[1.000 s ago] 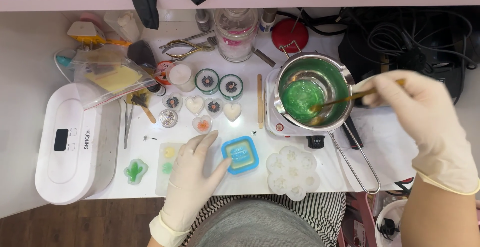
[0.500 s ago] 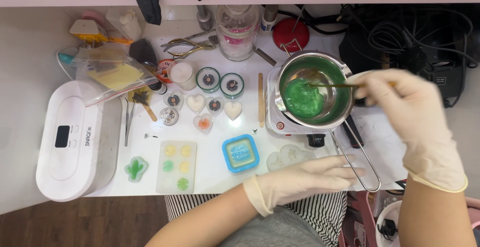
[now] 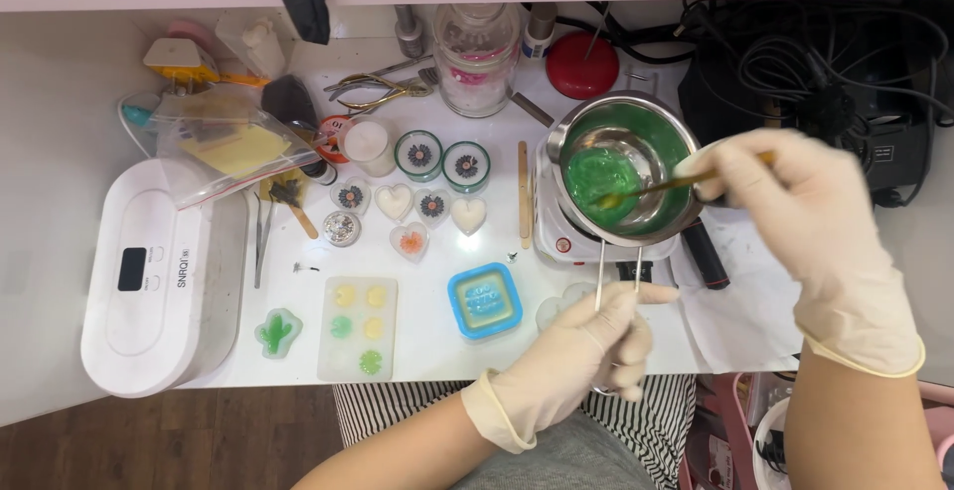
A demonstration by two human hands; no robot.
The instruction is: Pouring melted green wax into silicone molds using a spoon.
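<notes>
Stirring green melt in the pot (image 3: 624, 167).
My right hand (image 3: 810, 217) grips the stick (image 3: 661, 186); left hand (image 3: 586, 351) pinches the pot's wire handle (image 3: 618, 269), steadying.

pot (image 3: 624, 174) on hotplate (image 3: 561, 232) (right), moulds (image 3: 358, 328) left

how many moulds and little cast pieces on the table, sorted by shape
Heart pieces: 3
Round pieces with a flower centre: 4
Blue square mould: 1
Clear rectangular mould tray: 1
Green cactus mould: 1
Total: 10

A pale mould under the left hand is mostly hidden, so not counted.
</notes>
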